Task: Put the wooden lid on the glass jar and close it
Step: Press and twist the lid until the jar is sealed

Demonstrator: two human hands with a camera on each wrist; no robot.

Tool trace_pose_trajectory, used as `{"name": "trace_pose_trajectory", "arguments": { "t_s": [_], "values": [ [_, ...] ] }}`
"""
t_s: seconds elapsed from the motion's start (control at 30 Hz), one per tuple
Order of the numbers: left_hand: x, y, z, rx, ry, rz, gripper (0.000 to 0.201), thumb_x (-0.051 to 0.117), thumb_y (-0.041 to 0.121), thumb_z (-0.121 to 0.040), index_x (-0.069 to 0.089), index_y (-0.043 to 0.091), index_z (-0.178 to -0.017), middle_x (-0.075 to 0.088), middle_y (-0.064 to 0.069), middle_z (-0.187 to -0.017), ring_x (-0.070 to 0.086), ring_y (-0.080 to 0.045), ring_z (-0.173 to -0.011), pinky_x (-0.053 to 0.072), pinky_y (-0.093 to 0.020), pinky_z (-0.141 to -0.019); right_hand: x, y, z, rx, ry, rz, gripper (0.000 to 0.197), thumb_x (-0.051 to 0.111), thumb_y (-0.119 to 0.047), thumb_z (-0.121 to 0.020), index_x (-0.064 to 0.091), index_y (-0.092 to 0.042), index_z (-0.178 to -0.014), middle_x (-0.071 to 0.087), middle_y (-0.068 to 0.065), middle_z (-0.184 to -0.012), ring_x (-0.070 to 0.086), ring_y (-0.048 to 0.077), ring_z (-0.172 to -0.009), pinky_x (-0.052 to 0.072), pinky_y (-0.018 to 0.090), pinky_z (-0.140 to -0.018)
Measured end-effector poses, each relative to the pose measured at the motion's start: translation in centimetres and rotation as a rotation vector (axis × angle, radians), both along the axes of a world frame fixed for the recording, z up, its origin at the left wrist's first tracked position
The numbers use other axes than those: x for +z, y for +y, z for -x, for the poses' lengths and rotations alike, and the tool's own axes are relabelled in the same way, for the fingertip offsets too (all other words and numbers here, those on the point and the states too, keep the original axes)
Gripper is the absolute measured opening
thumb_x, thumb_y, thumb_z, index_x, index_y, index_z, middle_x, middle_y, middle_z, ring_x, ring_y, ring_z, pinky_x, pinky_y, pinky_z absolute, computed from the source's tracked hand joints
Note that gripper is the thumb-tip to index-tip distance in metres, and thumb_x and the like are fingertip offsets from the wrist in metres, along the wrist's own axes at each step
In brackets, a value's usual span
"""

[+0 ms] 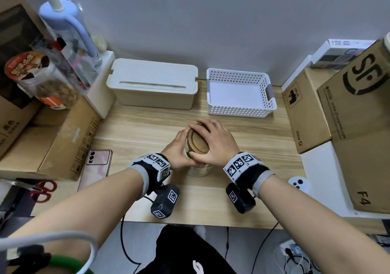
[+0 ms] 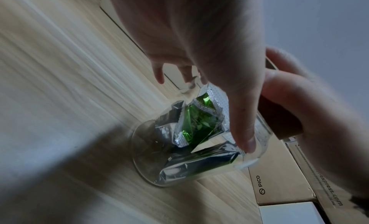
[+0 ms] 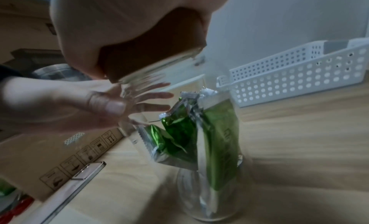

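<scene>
A clear glass jar (image 1: 199, 171) stands upright at the middle of the wooden table (image 1: 253, 138), with green and silver foil packets (image 2: 191, 123) inside. The round wooden lid (image 1: 198, 141) sits on the jar's mouth. My right hand (image 1: 213, 142) lies over the lid, fingers curled round its rim. My left hand (image 1: 179, 149) wraps the jar's upper wall from the left, its thumb (image 2: 242, 129) pressed on the glass. In the right wrist view the lid (image 3: 151, 50) rests under my palm on the jar neck (image 3: 139, 80). The jar's far side is hidden by my hands.
A closed white box (image 1: 154, 83) and a white perforated basket (image 1: 240, 92) stand behind the jar. Cardboard boxes (image 1: 329, 104) flank the right and left sides. A pink phone (image 1: 96, 168) and red scissors (image 1: 42, 190) lie front left, a white controller (image 1: 298, 184) front right.
</scene>
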State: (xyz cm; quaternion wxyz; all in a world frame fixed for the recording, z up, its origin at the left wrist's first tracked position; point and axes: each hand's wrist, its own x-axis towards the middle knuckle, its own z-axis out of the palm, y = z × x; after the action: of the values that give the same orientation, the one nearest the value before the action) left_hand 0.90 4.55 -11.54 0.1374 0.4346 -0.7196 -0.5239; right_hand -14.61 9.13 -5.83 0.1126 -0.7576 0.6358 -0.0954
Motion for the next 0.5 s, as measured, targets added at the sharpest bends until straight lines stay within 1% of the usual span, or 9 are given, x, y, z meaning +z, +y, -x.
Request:
{"name": "trace_pose_trajectory", "arguments": {
  "t_s": [0.17,0.33,0.5],
  "values": [
    [-0.13,0.19,-0.10,0.020,0.017,-0.010,0.128,0.086,0.047,-0.038,0.020,0.028,-0.146,0.035,-0.002,-0.143,0.039,-0.018,-0.135,0.035,-0.042,-0.115,-0.48,0.14,-0.36,-0.034,-0.030,0.063,0.074,0.054,-0.060,-0.063,0.048,-0.033,-0.132,0.052,-0.002,-0.135,0.047,0.024,-0.121,0.043,0.040,-0.100],
    [0.27,0.36,0.02,0.035,0.027,-0.012,0.127,0.083,0.047,-0.037,0.023,0.024,-0.146,0.037,-0.003,-0.142,0.041,-0.018,-0.134,0.036,-0.041,-0.114,-0.83,0.23,-0.82,-0.093,-0.029,0.113,0.070,0.054,-0.059,-0.063,0.052,-0.034,-0.128,0.055,-0.001,-0.131,0.050,0.026,-0.118,0.045,0.039,-0.096],
    [0.72,0.00,0.10,0.009,-0.017,0.002,0.129,0.081,0.051,-0.036,0.022,0.022,-0.147,0.037,-0.004,-0.143,0.041,-0.018,-0.133,0.035,-0.038,-0.114,-1.12,0.14,-1.07,-0.155,-0.028,0.117,0.069,0.054,-0.060,-0.064,0.051,-0.036,-0.128,0.056,-0.001,-0.131,0.050,0.026,-0.118,0.046,0.041,-0.096]
  ]
}}
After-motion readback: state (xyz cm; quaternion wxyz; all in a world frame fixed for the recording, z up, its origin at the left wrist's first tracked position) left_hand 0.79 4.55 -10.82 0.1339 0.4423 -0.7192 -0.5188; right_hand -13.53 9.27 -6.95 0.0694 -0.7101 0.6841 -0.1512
